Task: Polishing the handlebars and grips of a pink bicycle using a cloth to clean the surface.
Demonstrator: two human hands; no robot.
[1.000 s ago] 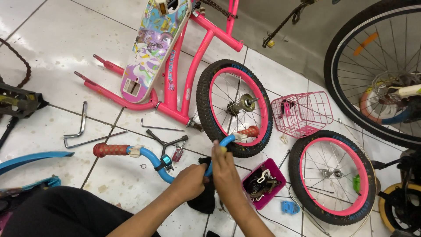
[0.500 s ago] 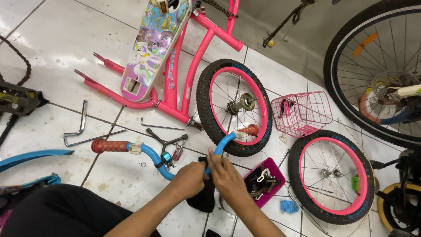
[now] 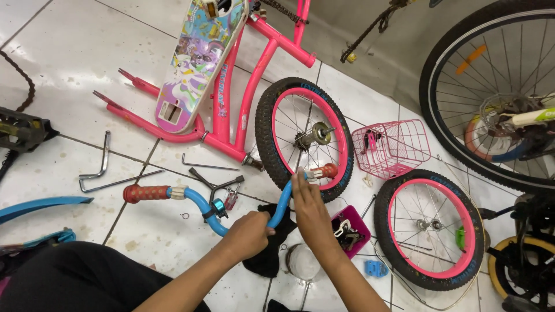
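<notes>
Over the last second I see the blue handlebar (image 3: 196, 203) swing a little on the floor: its red grip (image 3: 145, 193) has slid toward the left and the bar now lies flatter across the white tiles, while my hands have stayed on its right half. My left hand (image 3: 250, 232) is wrapped shut around the bend of the bar, and my right hand (image 3: 309, 207) is closed on the rising right arm just below the second red grip (image 3: 327, 171); the two hands sit close but apart. I judge that the bar is being turned and steadied rather than lifted, so the work on it is still in its handling stage. A black rag (image 3: 270, 254) lies under the bar beside my left hand, and a small bell clamp (image 3: 217, 207) sits on the bar near the middle. Just beyond my right hand stands a small pink-rimmed wheel (image 3: 305, 137), almost touching the grip, which crowds any swing that way. The pink frame (image 3: 231, 110) lies farther off, with hex keys (image 3: 103, 171) to the left, a pink basket (image 3: 393, 148), a second pink wheel (image 3: 429, 229) and a magenta parts tray (image 3: 350, 230) to the right.
</notes>
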